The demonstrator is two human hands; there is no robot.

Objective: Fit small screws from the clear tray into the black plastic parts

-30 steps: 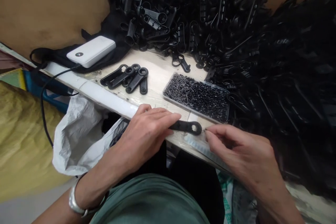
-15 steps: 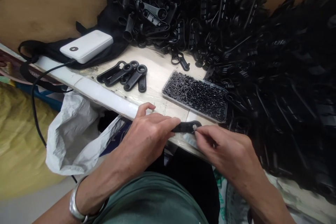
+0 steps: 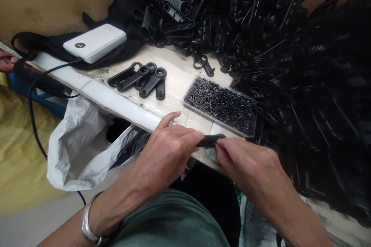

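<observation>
From here I see my left hand [image 3: 171, 148] closed over one end of a flat black plastic handle-shaped part [image 3: 210, 140] lying at the near edge of the pale worktable [image 3: 179, 81], while my right hand [image 3: 246, 162] pinches down with thumb and forefinger on its other, ringed end. The part lies between the two hands, mostly covered; I think something tiny sits under the right fingertips, but cannot tell. Just beyond stands a clear shallow tray of small black screws [image 3: 222, 105].
</observation>
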